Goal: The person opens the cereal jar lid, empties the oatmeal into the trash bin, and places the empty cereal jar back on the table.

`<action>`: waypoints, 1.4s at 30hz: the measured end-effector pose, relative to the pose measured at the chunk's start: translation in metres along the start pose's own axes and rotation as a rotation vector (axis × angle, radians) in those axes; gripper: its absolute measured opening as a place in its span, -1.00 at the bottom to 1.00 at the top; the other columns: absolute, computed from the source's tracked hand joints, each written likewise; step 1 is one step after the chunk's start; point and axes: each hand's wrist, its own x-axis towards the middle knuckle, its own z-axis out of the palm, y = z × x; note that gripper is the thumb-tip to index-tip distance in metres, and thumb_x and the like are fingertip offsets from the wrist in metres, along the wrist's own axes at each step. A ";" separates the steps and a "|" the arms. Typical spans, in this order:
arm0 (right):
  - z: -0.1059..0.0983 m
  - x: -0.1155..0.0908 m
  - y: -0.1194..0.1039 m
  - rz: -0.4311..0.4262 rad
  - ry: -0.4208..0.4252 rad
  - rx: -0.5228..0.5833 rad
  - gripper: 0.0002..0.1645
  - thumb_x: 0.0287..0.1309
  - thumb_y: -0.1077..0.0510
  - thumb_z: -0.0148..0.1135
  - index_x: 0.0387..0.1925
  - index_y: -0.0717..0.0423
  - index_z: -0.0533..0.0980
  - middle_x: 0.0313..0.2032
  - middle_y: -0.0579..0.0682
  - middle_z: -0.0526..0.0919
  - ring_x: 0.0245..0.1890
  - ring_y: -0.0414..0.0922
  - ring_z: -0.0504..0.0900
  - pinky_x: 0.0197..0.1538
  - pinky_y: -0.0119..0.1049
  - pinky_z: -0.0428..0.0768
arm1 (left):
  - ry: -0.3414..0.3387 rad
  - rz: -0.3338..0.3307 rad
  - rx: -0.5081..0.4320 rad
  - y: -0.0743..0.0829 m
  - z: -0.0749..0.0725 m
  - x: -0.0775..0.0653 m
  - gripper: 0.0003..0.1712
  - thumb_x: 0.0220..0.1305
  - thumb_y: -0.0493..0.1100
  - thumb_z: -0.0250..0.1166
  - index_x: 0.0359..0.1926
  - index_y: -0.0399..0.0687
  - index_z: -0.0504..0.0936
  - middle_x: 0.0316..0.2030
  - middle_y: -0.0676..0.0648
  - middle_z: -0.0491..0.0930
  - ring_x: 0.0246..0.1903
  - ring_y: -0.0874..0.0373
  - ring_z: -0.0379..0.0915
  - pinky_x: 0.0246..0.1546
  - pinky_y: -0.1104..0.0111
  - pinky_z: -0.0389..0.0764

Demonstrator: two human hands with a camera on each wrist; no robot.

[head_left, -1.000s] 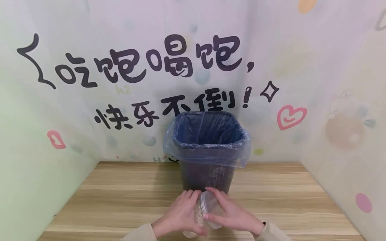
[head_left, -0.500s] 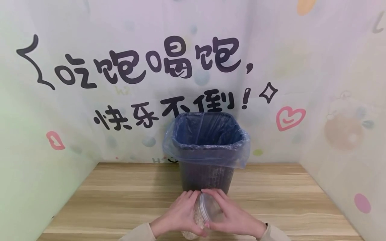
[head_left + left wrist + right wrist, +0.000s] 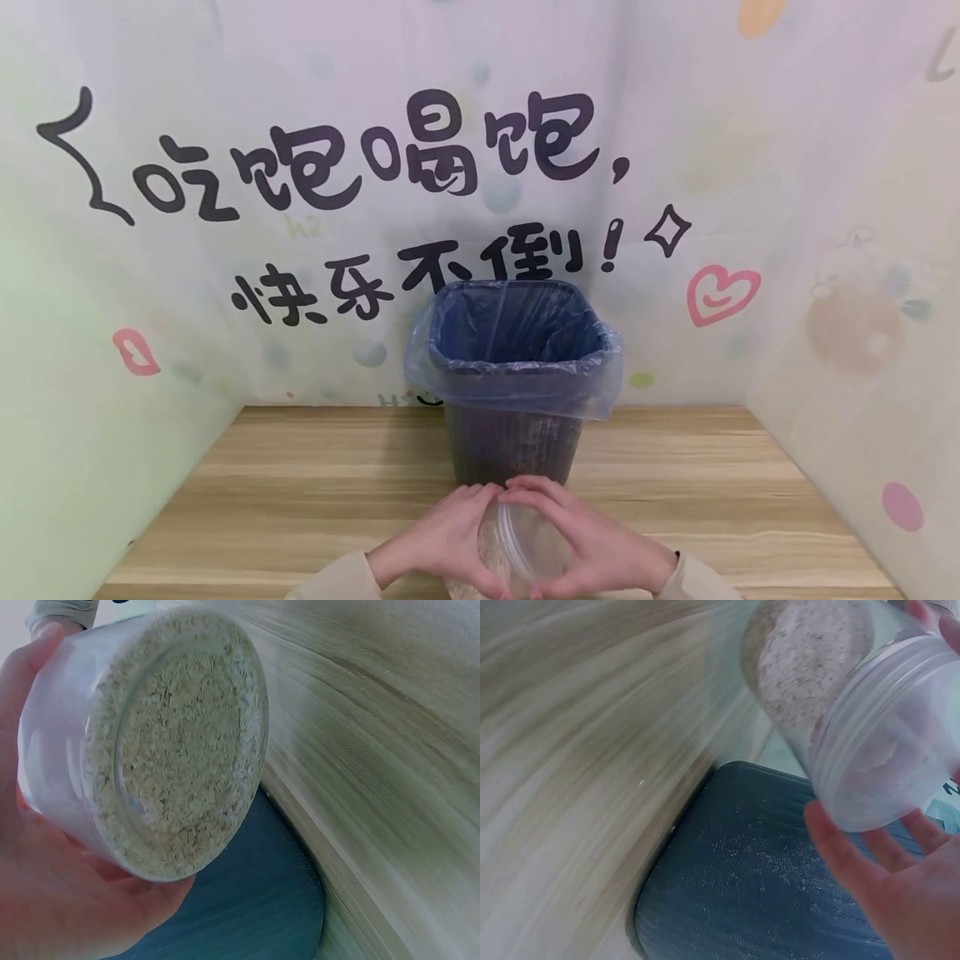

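A clear plastic jar holding pale, flake-like contents lies tilted between my hands at the front of the table. My left hand grips its body. In the left wrist view the jar's round base faces the camera, with flakes showing through it. A translucent ridged lid sits on the jar's right end. My right hand curves around that lid, fingers over the far side and thumb at the near side. The right wrist view shows fingertips at the rim of the lid; the flakes lie toward the jar's base.
Just beyond the hands, a dark bin stands on the wooden table. A blue plastic bag lines it and folds over its rim. Behind it hangs a white wall cloth with black lettering.
Both hands have come slightly nearer with the jar. My right hand has turned a little and its fingers and thumb stand wider around the lid, so more of the lid shows.
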 end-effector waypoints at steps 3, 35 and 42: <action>0.000 -0.001 -0.001 -0.079 0.015 -0.025 0.02 0.00 -0.20 0.43 0.40 -0.02 0.18 0.35 0.07 0.19 0.31 -0.06 0.25 0.21 -0.19 0.38 | -0.029 0.035 -0.008 0.000 -0.002 -0.001 -0.08 -0.30 0.23 0.55 0.09 -0.06 0.44 -0.16 0.19 0.47 -0.16 0.32 0.36 -0.10 0.44 0.43; -0.024 -0.060 0.041 0.126 -0.126 -0.245 0.12 -0.36 -0.11 0.59 0.34 -0.12 0.29 0.21 0.10 0.36 0.14 0.08 0.41 -0.06 -0.16 0.56 | 0.106 -0.031 -0.291 -0.040 -0.037 -0.038 0.09 -0.41 0.01 0.67 0.16 -0.40 0.37 -0.03 -0.15 0.51 -0.05 0.02 0.46 -0.01 0.24 0.49; -0.026 -0.074 0.053 0.241 -0.177 -0.202 0.07 -0.32 -0.13 0.58 0.31 -0.06 0.32 0.16 0.19 0.40 0.11 0.15 0.41 -0.08 -0.14 0.56 | 0.133 -0.073 -0.279 -0.047 -0.045 -0.045 0.15 -0.40 0.00 0.66 0.21 -0.43 0.32 0.01 -0.20 0.48 -0.04 -0.09 0.45 0.00 0.17 0.50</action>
